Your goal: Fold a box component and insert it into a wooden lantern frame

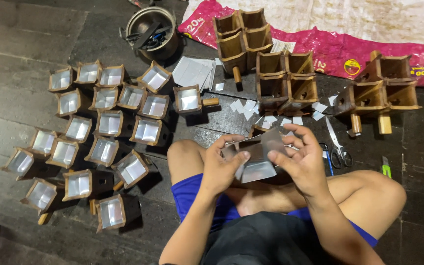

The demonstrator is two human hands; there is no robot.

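Held above the lap between both hands: a small wooden funnel-shaped box (255,158) with shiny silver lining sheets being pressed into its walls. Left hand (220,167) wrapped around the near-left side, thumb laid over the foil, grip closed on the box. Right hand (304,159) closed on the right side, fingers curled over the top edge and pinching a foil panel against the wood. Judged as mid-lining: one box in hand, foil partly seated, mouth tilted toward the camera.

Next move, by the look of it: smoothing of the last panel flat into the corner without creasing, a steady hold from the left while the right presses, then a place among the finished ones.

Out to the left on the dark plank floor (15,39), a spread of lined boxes (105,123) with silver mouths up, close together, some touching. One more lined box with a peg handle (190,100) apart from them, just ahead of the knee. Beyond it a stack of cut foil sheets (195,72) and loose foil offcuts (244,106). Farther ahead, clusters of unlined wooden boxes (280,81), bare brown inside. Scissors (337,149) beside the right knee, a small green-handled cutter (385,168) farther right. Metal pot with tools (153,32) at the top, pink printed sack (330,51) under the far boxes.
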